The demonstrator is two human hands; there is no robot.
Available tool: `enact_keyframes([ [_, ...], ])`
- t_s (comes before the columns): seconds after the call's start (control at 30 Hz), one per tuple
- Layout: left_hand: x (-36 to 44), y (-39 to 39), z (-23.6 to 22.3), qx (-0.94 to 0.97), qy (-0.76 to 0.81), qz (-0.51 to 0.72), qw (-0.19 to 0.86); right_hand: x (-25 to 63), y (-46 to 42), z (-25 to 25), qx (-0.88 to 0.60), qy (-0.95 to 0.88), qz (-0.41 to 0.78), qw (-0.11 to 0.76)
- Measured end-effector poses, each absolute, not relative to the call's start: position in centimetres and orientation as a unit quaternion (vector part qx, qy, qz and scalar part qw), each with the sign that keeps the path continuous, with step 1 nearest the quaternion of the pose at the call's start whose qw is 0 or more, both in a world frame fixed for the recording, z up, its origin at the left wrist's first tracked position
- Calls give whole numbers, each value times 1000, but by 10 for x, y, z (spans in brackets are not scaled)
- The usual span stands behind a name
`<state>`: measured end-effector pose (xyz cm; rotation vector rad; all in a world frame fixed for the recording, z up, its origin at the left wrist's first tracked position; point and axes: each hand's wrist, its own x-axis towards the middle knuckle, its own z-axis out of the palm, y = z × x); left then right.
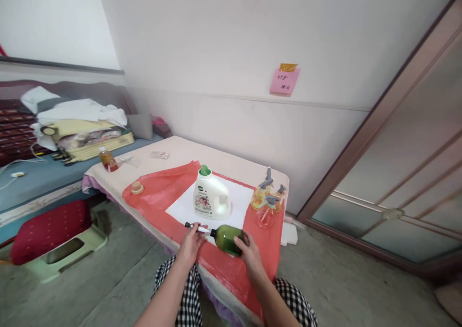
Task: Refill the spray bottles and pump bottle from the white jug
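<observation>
My right hand [250, 249] is wrapped around the base end of a dark green pump bottle [228, 238], which is held tilted nearly sideways over the table's front edge. The fingers of my left hand [193, 240] are closed at the bottle's black-and-white pump [202, 229]. A black collar [213, 233] sits at the bottle's neck. Just behind stands a white detergent jug [211, 197], upright, with a green spout [204, 170] at its top. It rests on a white sheet [180, 207].
Several clear spray bottles [265, 216] with grey trigger heads stand at the table's right end. Red plastic sheeting [155, 192] covers part of the table, with a small round cap [137, 188] on it. A drink bottle [108, 159] lies farther left; a red-topped stool [54, 233] stands below.
</observation>
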<state>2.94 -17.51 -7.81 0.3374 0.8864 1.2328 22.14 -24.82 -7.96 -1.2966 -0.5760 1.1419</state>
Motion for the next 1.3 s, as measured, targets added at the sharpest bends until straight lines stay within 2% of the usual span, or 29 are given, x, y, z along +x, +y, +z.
enact_keyframes([
  [0.6, 30, -176, -82, 166, 327, 550, 750, 175, -236, -69, -547, -265, 536, 586],
  [0.9, 29, -177, -74, 165, 313, 544, 761, 187, -251, -84, -605, -244, 589, 477],
  [1.1, 32, -178, -79, 154, 329, 552, 751, 185, -249, -90, -582, -257, 593, 494],
  [1.3, 32, -178, -79, 150, 329, 554, 750, 194, -252, -88, -605, -277, 603, 440],
])
